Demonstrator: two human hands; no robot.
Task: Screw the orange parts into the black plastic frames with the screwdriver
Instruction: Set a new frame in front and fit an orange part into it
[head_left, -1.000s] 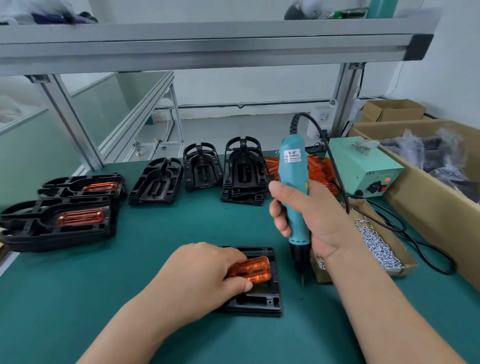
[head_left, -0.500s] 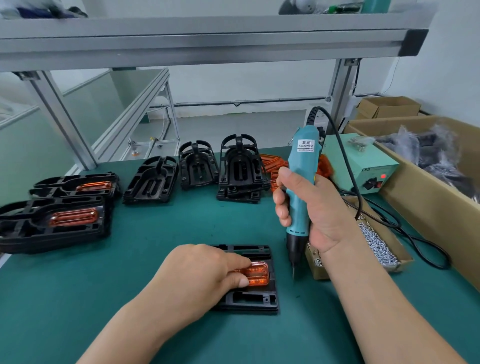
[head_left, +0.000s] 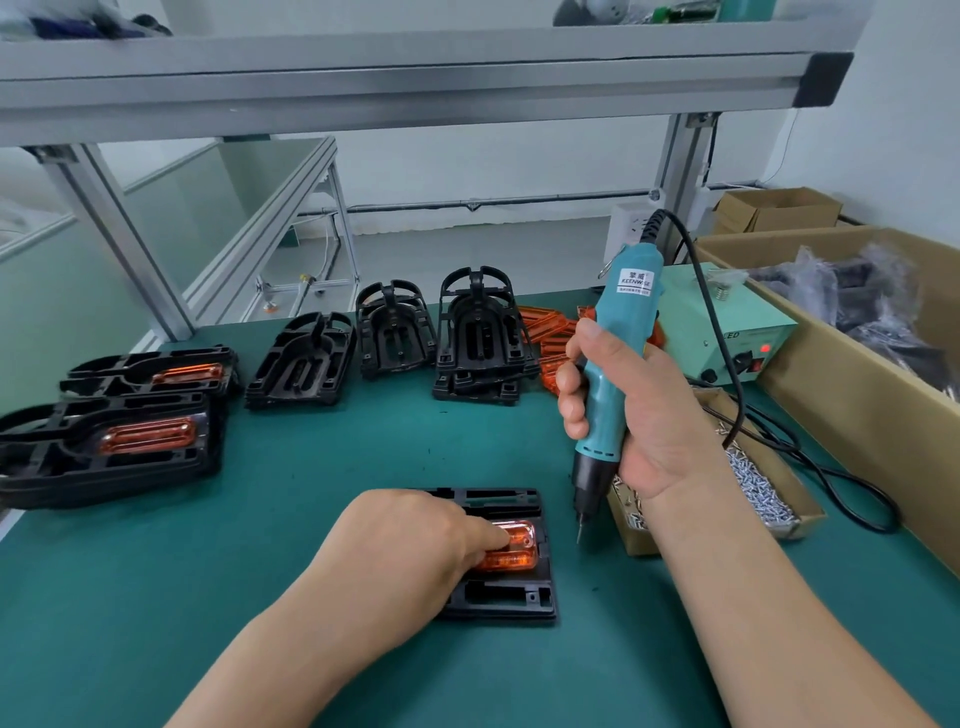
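Right now the L hand (head_left: 410, 540) lies over the black frame (head_left: 498, 597) at the near-centre of the green mat (head_left: 208, 597). 1 digit is stretched flat onto the orange part (head_left: 511, 548), pressing it down into its pocket. The other fingers are hidden under the back of the hand, so I can't tell if they also pinch anything; no wrap-around grip shows. The R hand (head_left: 639, 410) is wrapped tight round the teal screwdriver (head_left: 618, 332), thumb up the barrel. The tool is near upright, w/ its bit hanging just beside the frame's R edge, off the part. Can't tell if a screw sits on the bit; too small.

Handling, as a guess: the orange part looks like thin, clear, glossy moulded plastic, so light, stiff, slick and prob. easy to crack or scuff. Best held by pressing flat on its top, clear of the screw holes, not by squeezing the edges. The frame is also light and open-ribbed, so it'll likely skate on the mat under driver torque and needs the L hand's weight on it. The screwdriver is the heavy item, w/ a cord pulling at its top, so a full-fist grip mid-body suits.

Elsewhere, 2 frames w/ orange parts fitted (head_left: 119, 441) sit far L and bare frames (head_left: 478, 338) stand at the back. Loose orange parts (head_left: 545, 332) are piled behind the driver. A box of screws (head_left: 763, 488) is just R of the work, w/ the power unit (head_left: 737, 322) beyond it.
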